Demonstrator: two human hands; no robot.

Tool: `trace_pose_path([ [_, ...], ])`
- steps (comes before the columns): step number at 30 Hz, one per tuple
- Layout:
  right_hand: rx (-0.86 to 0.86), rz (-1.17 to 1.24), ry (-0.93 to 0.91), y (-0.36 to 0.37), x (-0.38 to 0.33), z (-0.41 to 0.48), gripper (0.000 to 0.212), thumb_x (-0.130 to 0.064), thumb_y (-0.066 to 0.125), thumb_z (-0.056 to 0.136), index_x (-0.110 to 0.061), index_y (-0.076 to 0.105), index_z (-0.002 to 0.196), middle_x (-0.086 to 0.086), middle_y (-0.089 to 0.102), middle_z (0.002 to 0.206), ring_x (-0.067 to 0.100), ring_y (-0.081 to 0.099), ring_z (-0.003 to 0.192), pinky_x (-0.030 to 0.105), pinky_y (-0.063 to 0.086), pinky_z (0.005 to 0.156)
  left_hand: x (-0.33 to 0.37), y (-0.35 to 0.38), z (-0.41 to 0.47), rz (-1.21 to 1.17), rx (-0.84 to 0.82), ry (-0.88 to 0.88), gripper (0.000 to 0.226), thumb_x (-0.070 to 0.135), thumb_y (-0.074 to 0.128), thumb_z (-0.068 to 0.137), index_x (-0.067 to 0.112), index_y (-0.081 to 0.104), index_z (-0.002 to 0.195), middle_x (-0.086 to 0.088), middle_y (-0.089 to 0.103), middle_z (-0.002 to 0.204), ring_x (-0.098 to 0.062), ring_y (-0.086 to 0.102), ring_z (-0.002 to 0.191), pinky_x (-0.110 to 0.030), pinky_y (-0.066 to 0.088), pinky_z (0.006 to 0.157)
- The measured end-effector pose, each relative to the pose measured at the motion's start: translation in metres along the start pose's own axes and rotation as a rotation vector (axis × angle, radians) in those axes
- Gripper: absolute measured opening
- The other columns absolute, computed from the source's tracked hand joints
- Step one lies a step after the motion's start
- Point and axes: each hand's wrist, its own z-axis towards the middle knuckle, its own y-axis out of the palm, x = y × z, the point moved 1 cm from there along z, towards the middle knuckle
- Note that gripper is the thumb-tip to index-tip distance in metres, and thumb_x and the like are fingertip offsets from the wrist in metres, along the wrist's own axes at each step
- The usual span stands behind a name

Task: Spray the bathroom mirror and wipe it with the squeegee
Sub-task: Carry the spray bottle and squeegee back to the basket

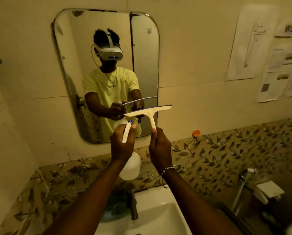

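I have both tools raised before the mirror (90,78), ready to mist, then wipe: my left hand (122,145) grips the spray bottle (130,165), nozzle aimed at the lower glass, thumb up by the nozzle. My right hand (160,146), arm outstretched, pinches the squeegee (150,112) by its handle's end, blade near the mirror's lower right corner; contact unclear.
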Motion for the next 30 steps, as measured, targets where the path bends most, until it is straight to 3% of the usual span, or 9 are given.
trace_pose_path([
  [2, -0.002, -0.012, 0.009, -0.017, 0.015, 0.002, 0.030, -0.029, 0.037, 0.108, -0.012, 0.060, 0.117, 0.001, 0.067, 0.085, 0.013, 0.061, 0.066, 0.023, 0.046, 0.050, 0.007, 0.023, -0.006, -0.029, -0.031, -0.008, 0.027, 0.028, 0.062, 0.101, 0.004, 0.069, 0.090, -0.009, 0.068, 0.077, -0.019, 0.067, 0.071, -0.033, 0.054, 0.060],
  [6, 0.030, -0.063, 0.031, -0.051, 0.047, 0.002, 0.041, -0.040, 0.030, 0.107, -0.014, 0.060, 0.118, -0.001, 0.069, 0.093, 0.009, 0.064, 0.075, 0.006, 0.042, 0.054, 0.020, 0.068, -0.024, -0.087, -0.095, -0.031, 0.027, 0.028, 0.063, 0.100, 0.004, 0.070, 0.092, -0.008, 0.069, 0.079, -0.014, 0.067, 0.074, -0.022, 0.053, 0.063],
  [10, 0.042, -0.098, 0.098, -0.087, 0.084, -0.004, 0.029, -0.033, 0.036, 0.109, -0.016, 0.060, 0.111, -0.001, 0.066, 0.083, 0.013, 0.062, 0.067, 0.033, 0.053, 0.053, 0.031, 0.113, -0.046, -0.140, -0.185, -0.075, 0.027, 0.033, 0.062, 0.100, 0.008, 0.070, 0.093, -0.001, 0.067, 0.077, -0.003, 0.065, 0.072, -0.008, 0.047, 0.062],
  [14, 0.046, -0.141, 0.154, -0.125, 0.123, -0.016, 0.032, -0.040, 0.041, 0.105, -0.016, 0.063, 0.105, -0.002, 0.061, 0.080, 0.006, 0.057, 0.065, 0.021, 0.046, 0.053, 0.040, 0.155, -0.072, -0.195, -0.300, -0.087, 0.034, 0.048, 0.060, 0.099, 0.016, 0.069, 0.095, 0.001, 0.070, 0.083, -0.009, 0.068, 0.077, -0.017, 0.052, 0.067],
  [16, 0.025, -0.177, 0.215, -0.148, 0.148, -0.026, 0.026, -0.039, 0.052, 0.102, -0.016, 0.063, 0.107, -0.002, 0.060, 0.086, 0.001, 0.056, 0.068, 0.009, 0.041, 0.055, 0.041, 0.176, -0.087, -0.207, -0.393, -0.095, 0.044, 0.063, 0.057, 0.095, 0.020, 0.067, 0.097, 0.002, 0.070, 0.087, -0.012, 0.067, 0.083, -0.026, 0.055, 0.072],
  [19, -0.044, -0.189, 0.315, -0.184, 0.189, -0.046, 0.024, -0.034, 0.064, 0.093, -0.020, 0.062, 0.113, -0.003, 0.058, 0.100, -0.005, 0.058, 0.082, 0.005, 0.046, 0.060, 0.035, 0.207, -0.112, -0.171, -0.583, -0.116, 0.055, 0.074, 0.055, 0.089, 0.022, 0.065, 0.103, 0.001, 0.067, 0.095, -0.024, 0.062, 0.097, -0.042, 0.055, 0.082],
  [24, -0.219, -0.203, 0.564, -0.239, 0.256, -0.090, 0.050, -0.033, 0.067, 0.091, -0.019, 0.056, 0.139, -0.002, 0.053, 0.137, 0.017, 0.058, 0.119, 0.025, 0.052, 0.090, 0.025, 0.248, -0.163, -0.072, -0.846, -0.224, 0.072, 0.076, 0.064, 0.073, 0.019, 0.057, 0.116, 0.000, 0.059, 0.110, -0.023, 0.047, 0.112, -0.042, 0.046, 0.087],
  [27, -0.269, -0.231, 0.652, -0.266, 0.296, -0.121, 0.053, -0.029, 0.072, 0.090, -0.021, 0.056, 0.140, -0.009, 0.054, 0.128, 0.009, 0.055, 0.111, 0.006, 0.041, 0.081, 0.025, 0.274, -0.201, -0.116, -0.960, -0.236, 0.072, 0.070, 0.066, 0.071, 0.010, 0.055, 0.109, -0.003, 0.053, 0.100, -0.026, 0.052, 0.097, -0.045, 0.047, 0.088],
  [30, -0.307, -0.270, 0.776, -0.287, 0.334, -0.153, 0.051, -0.022, 0.074, 0.087, -0.022, 0.059, 0.136, -0.010, 0.057, 0.124, 0.004, 0.052, 0.107, 0.012, 0.040, 0.086, 0.019, 0.299, -0.238, -0.143, -1.029, -0.323, 0.081, 0.068, 0.070, 0.068, 0.004, 0.056, 0.117, -0.012, 0.060, 0.108, -0.026, 0.058, 0.096, -0.031, 0.046, 0.079],
])
